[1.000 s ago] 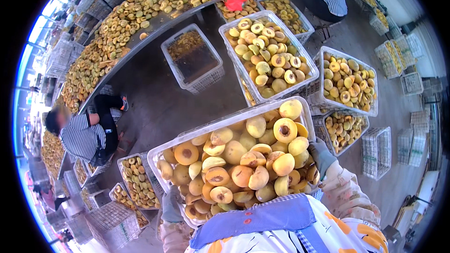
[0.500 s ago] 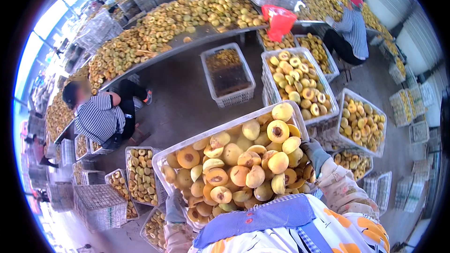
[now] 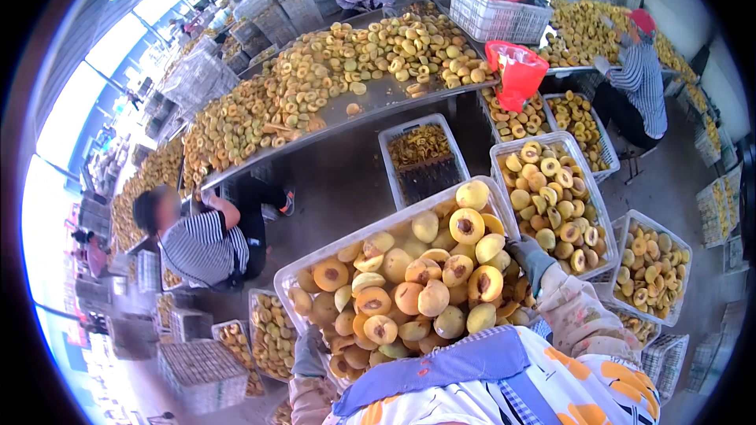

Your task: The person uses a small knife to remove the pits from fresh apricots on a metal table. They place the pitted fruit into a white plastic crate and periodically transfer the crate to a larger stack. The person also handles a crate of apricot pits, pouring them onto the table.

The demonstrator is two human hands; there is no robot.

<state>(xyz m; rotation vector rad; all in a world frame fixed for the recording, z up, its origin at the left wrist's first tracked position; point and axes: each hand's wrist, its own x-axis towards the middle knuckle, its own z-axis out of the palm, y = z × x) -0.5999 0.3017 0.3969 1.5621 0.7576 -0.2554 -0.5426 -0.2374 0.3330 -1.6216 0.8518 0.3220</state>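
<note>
A white plastic crate point(image 3: 335, 245) heaped with halved yellow stone fruit point(image 3: 433, 297), like peaches or apricots, is held against my front. Some halves show a brown pit hollow, others lie skin side up. My left hand point(image 3: 310, 352), in a grey glove, is closed on the crate's near left end, its fingers partly hidden. On the right end, my gloved right hand point(image 3: 532, 260) wraps round the rim. Just beyond that hand stands another full crate point(image 3: 596, 201) of fruit halves.
A long metal table point(image 3: 335, 114) piled with fruit curves across the far side. Below it sits a crate point(image 3: 386, 153) with brown scraps. A red bag point(image 3: 517, 75) hangs at the table's end. Striped-shirted people point(image 3: 203, 248) work at left and right. More filled crates point(image 3: 272, 330) stand on both sides.
My view has swung, so the surroundings sit further right and lower, and a person beyond the table shows more fully. The crate stays in both hands, slightly further right in the picture.
</note>
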